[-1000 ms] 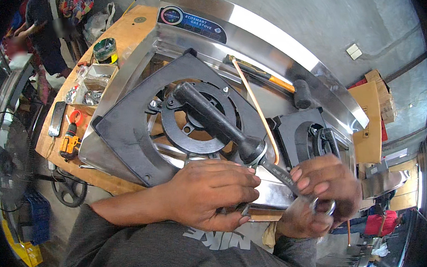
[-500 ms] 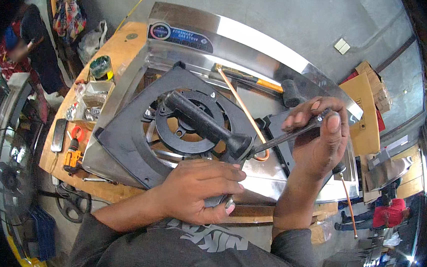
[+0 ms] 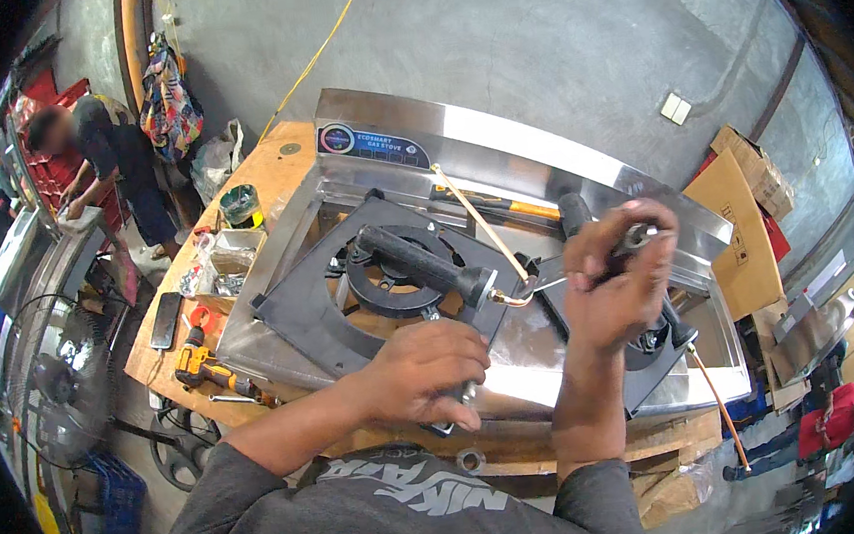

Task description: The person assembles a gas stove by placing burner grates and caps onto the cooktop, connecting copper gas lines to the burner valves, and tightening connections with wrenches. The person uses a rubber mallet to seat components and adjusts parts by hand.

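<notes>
My right hand (image 3: 614,287) is closed around a steel wrench (image 3: 551,281), partly hidden and blurred by the fingers. The wrench's far end lies by the bent end of a thin copper pipe (image 3: 469,203), beside the fitting at the mouth of a black burner tube (image 3: 416,260). That tube lies across a round black burner ring on a square black plate (image 3: 294,303), set in a stainless steel stove frame (image 3: 517,395). At the stove's front edge, my left hand (image 3: 425,373) is curled, with a small metal piece showing by its thumb; what it grips is mostly hidden.
A hammer (image 3: 513,207) with an orange-and-black handle lies along the stove's back. On the wooden table (image 3: 287,142) at left are a yellow drill (image 3: 204,363), a phone (image 3: 165,321) and boxes of small parts. Cardboard boxes (image 3: 735,233) stand at right; a person bends at far left.
The view has tilted, showing more wall above. My right hand has turned, and the wrench's end has shifted from the burner tube's mouth towards the pipe bend. My left hand stays at the front edge.
</notes>
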Tool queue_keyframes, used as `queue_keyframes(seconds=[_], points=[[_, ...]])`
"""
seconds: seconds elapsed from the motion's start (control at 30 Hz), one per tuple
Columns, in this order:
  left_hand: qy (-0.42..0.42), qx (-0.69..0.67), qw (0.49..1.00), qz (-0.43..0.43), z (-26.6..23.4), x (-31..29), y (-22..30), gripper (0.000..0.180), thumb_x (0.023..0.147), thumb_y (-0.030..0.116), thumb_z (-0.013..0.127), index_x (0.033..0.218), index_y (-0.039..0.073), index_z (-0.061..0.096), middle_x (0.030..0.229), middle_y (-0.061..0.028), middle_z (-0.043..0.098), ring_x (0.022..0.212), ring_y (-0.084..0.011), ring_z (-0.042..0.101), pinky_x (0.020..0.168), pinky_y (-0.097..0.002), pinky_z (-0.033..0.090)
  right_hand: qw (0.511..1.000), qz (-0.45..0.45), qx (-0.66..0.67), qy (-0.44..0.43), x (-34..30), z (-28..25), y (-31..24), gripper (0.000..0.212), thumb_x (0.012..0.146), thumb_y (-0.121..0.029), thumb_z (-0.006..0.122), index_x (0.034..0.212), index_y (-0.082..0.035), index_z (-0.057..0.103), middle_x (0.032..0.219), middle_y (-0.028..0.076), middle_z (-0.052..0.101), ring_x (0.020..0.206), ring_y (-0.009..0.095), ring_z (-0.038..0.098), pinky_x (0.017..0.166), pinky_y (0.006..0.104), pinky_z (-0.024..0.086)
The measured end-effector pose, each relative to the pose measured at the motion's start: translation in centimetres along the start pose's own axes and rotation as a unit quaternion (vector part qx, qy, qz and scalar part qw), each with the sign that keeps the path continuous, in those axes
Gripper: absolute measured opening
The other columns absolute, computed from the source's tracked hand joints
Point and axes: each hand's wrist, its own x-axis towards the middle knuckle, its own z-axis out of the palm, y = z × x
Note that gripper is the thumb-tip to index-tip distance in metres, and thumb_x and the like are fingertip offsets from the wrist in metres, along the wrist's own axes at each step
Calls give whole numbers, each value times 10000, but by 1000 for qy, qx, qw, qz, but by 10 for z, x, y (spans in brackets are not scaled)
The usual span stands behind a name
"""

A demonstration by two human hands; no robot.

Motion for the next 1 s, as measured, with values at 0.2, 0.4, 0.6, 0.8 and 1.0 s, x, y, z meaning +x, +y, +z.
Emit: queue_keyframes(seconds=[0.2, 0.4, 0.6, 0.8, 1.0], points=[[86, -105, 982, -132, -13, -32, 9, 597, 861, 659, 656, 913, 65, 653, 902, -71, 659, 843, -262, 666, 737, -382, 513, 979, 89, -129, -130, -24, -16, -44, 456, 994, -439, 563, 1084, 5, 617, 725, 92, 579, 541, 144, 490, 510, 283, 390], [94, -215, 897, -374, -62, 6, 86, 512, 924, 441, 689, 1251, 58, 598, 1128, -119, 641, 1029, -219, 639, 908, -348, 500, 850, 256, -320, -331, -60, -20, -52, 383, 893, -296, 682, 1117, 15, 676, 958, 194, 706, 844, 302, 687, 786, 383, 522], [-24, -212, 912, -351, -21, -15, 74, 435, 949, 323, 670, 1283, 62, 569, 1098, -144, 681, 1050, -257, 658, 918, -407, 499, 660, 342, -564, -360, -86, -76, -17, 335, 921, -346, 674, 1055, -42, 710, 862, 203, 689, 823, 353, 716, 699, 415, 576], [42, -178, 948, -260, -12, -34, 72, 411, 914, 267, 703, 1220, 19, 586, 1047, -194, 688, 1004, -334, 682, 852, -442, 515, 753, 57, -461, -467, -142, -108, 18, 299, 925, -357, 668, 1090, -116, 730, 781, 139, 657, 665, 360, 616, 636, 449, 506], [32, -153, 956, -248, -4, -13, 46, 540, 884, 351, 734, 1287, 23, 589, 1189, -242, 658, 1086, -427, 634, 936, -493, 484, 693, 24, -515, -505, -111, -81, -6, 332, 902, -334, 685, 1147, -113, 725, 1095, 193, 659, 991, 419, 609, 864, 517, 485]])
